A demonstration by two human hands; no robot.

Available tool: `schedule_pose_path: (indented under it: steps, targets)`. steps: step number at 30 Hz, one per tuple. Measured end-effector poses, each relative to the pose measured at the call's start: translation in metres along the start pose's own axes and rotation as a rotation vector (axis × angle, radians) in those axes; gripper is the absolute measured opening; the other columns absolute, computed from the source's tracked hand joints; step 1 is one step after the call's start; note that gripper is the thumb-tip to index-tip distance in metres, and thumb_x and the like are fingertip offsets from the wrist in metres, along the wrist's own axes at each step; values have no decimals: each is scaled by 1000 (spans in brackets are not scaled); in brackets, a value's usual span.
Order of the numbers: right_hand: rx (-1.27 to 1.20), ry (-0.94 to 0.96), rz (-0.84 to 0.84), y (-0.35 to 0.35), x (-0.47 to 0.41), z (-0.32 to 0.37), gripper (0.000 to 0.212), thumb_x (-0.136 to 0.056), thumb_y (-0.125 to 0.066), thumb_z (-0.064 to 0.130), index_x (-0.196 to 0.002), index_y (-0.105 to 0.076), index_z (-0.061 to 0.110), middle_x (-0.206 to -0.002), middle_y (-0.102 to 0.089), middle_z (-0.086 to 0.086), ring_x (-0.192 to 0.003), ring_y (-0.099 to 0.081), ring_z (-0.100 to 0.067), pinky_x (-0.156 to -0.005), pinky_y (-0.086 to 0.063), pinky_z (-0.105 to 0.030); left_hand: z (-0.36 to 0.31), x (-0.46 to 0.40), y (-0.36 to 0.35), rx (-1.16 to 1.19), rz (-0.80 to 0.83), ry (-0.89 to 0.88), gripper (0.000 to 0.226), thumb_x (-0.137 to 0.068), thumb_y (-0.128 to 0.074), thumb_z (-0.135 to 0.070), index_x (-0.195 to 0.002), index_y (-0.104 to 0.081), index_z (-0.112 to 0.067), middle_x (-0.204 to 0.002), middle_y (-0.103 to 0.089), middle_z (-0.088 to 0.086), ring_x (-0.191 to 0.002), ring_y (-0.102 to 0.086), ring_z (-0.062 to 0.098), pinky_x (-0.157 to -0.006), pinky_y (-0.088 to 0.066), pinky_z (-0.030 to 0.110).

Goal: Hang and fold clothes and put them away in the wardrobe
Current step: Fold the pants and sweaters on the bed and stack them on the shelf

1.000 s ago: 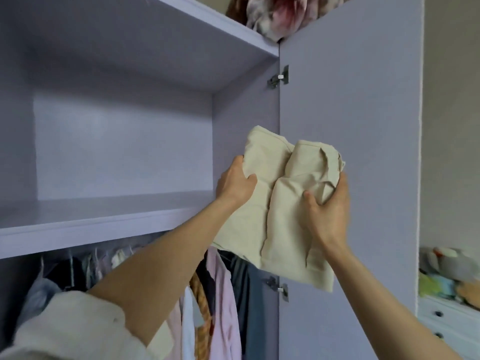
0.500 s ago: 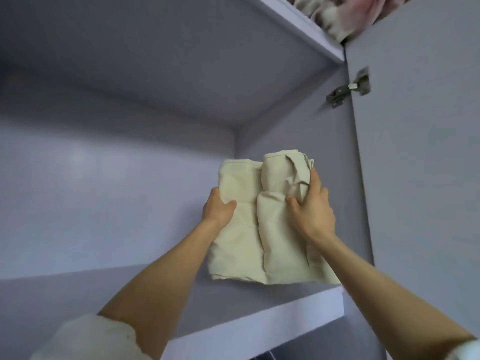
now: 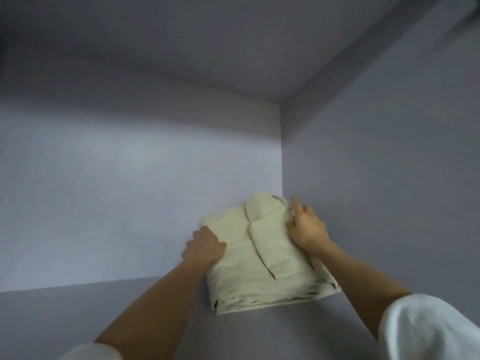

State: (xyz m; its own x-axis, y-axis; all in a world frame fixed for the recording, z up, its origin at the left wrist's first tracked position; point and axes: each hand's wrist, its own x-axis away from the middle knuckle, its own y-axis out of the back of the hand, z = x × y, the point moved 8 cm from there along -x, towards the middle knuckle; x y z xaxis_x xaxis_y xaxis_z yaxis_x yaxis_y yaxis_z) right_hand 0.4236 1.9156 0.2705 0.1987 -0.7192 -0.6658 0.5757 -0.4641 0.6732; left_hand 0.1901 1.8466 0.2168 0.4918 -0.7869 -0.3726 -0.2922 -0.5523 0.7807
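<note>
Lilac-grey laminate fills nearly the whole view: the smooth-panelled wardrobe compartment, seen from inside, with its back panel straight ahead, its side panel on the right, the underside of an upper board overhead and the flat shelf below. The back panel is brighter than the shaded shelf and ceiling.

In the far right corner of that shelf lies the cream folded cotton garment, a thick, roughly square bundle. Its far edge is against the back panel and its right side is close to the side panel; its near edge shows several stacked layers of cloth. A folded flap runs diagonally across the top.

Two bare forearms reach up from the bottom of the frame, each ending in a rolled white sleeve.

The left hand is at the bundle's left edge, knuckles towards the camera, thumb lying on the top of the cloth; its fingers are hidden behind the hand, so whether they curl under the cloth cannot be told. The right hand rests on the upper right part of the garment, thumb pressed into the fabric, its index finger stretched out straight toward the corner, the fingers loose rather than clenched.
</note>
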Motion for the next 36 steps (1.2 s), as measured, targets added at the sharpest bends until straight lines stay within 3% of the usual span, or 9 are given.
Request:
schedule_pose_path:
  steps: [5, 8, 10, 16, 20, 23, 28, 32, 36]
  targets:
    - [235, 215, 145, -36, 10, 16, 48, -99, -26, 41, -146, -15, 40, -156, -15, 2, -142, -14, -23, -113, -10, -52, -23, 12, -4, -322, -35, -253, 62, -99, -29, -45, -150, 1, -25, -158, 7, 1, -145, 7, 27, -115, -6, 49]
    - [279, 227, 519, -81, 35, 5, 49, -96, -11, 56, -145, -11, 47, -157, -6, 8, -145, -1, -24, -114, -1, -52, -29, 19, -41, -333, 213, -278, 57, -100, -14, -48, -150, -2, -25, -158, 5, -1, -145, 9, 24, -116, 4, 48]
    - [301, 168, 644, -99, 51, -20, 51, -93, -5, 61, -143, -1, 52, -158, 1, 8, -145, 4, -26, -115, 0, -54, -22, 30, -68, -394, 369, -237, 59, -98, -8, -50, -150, -2, -23, -158, 2, 6, -145, 10, 26, -116, 5, 48]
    - [221, 88, 670, -83, 69, -40, 53, -100, -10, 48, -148, 7, 34, -158, 4, -7, -145, 6, -24, -118, 4, -38, -23, 65, -61, -379, 465, -184, 64, -97, -7, -56, -150, 4, -21, -157, 9, 8, -143, 15, 29, -114, 10, 40]
    - [253, 135, 631, -69, 85, -33, 53, -100, -15, 45, -148, -16, 23, -153, -21, -15, -141, -18, -33, -115, -15, -45, -19, 95, -48, -456, 503, -209, 69, -93, -7, -63, -149, 6, -26, -157, 11, 6, -144, 13, 28, -117, 6, 44]
    - [192, 226, 550, -48, 102, -11, 41, -97, -29, 42, -127, -43, 17, -134, -45, -15, -125, -41, -33, -105, -33, -45, -25, 124, -19, -587, 388, -250, 66, -97, -20, -56, -150, 5, -25, -158, 9, 7, -144, 10, 28, -116, 0, 45]
    - [-111, 418, 260, 28, 170, 39, 40, -98, -40, 30, -135, -46, 19, -143, -42, -4, -131, -38, -24, -108, -31, -37, -31, 203, 49, -656, 42, -156, 63, -96, -36, -49, -149, -9, -30, -158, -2, 3, -145, 0, 29, -115, -11, 50]
    - [-405, 550, -132, 91, 244, 54, 39, -92, -37, 27, -119, -60, 12, -122, -60, -7, -114, -51, -25, -98, -38, -38, -37, 291, 91, -603, -325, -107, 56, -97, -35, -41, -148, -16, -26, -157, -10, 6, -144, -5, 29, -114, -10, 49]
    - [-694, 590, -144, 103, 352, 63, 44, -87, -32, 29, -115, -61, 10, -115, -59, -4, -109, -44, -13, -95, -31, -24, -16, 420, 87, -565, -568, -142, 49, -89, -45, -31, -136, -46, -16, -142, -43, 15, -132, -38, 35, -105, -32, 54]
